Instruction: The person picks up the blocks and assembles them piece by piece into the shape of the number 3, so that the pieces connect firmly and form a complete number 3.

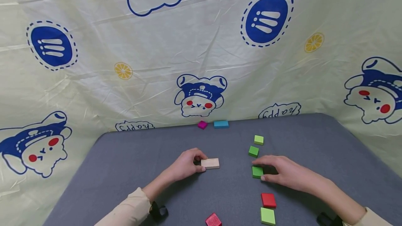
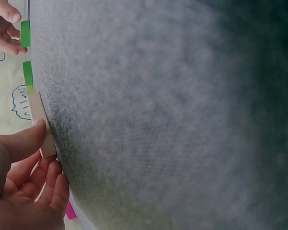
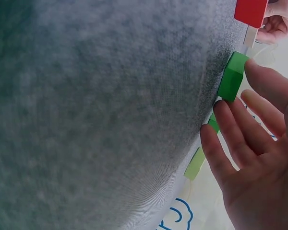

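Block of pale wood (image 1: 211, 163), centre of bench (image 1: 188, 198), pinched by left hand (image 1: 187, 165); green block (image 1: 258, 172), rightward, between spread thumb and fingers of right hand (image 1: 284, 172), best handled lightly, clear of neighbouring blocks (image 1: 253, 151).

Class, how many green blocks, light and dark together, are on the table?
4, far to near: far light green block; far dark green block; near dark green block by the right hand; near light green block in front of the red block. The right hand could hide another.
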The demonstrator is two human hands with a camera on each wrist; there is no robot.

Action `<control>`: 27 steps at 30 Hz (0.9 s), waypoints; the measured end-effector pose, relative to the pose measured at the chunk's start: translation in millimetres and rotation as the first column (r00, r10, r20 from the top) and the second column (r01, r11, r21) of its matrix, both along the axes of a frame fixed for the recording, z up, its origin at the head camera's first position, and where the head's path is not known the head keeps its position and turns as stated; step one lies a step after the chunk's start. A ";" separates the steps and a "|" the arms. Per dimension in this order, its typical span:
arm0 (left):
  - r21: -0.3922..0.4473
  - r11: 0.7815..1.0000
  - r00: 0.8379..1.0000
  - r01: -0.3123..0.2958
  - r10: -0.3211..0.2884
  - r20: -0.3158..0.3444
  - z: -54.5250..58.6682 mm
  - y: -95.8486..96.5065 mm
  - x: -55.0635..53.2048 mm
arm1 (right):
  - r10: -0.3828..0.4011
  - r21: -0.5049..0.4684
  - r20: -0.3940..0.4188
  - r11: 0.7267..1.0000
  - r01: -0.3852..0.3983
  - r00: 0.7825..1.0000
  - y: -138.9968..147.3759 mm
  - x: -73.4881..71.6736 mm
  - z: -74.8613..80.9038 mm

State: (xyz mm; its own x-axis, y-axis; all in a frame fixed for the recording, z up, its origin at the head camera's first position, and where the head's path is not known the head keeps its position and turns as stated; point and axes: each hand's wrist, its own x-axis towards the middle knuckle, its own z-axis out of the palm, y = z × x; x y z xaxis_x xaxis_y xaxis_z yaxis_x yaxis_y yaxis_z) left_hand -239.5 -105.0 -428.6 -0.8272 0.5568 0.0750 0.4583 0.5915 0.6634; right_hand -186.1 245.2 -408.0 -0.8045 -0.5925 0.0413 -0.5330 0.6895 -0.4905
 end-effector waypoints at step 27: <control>0.129 0.992 0.996 0.012 -0.023 0.088 -12.0 -6.5 -10.2 | 0.070 -0.006 0.063 0.998 -0.070 0.996 -16.9 -22.0 -0.5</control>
State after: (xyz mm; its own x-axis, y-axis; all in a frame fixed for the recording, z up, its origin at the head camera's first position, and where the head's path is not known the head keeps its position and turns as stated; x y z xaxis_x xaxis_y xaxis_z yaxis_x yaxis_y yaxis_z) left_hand -249.7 -111.4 -440.6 -0.8240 0.5618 0.0730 0.4035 0.4915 0.7718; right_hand -208.1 228.3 -408.6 -0.7620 -0.6476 -0.0057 -0.5481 0.6495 -0.5270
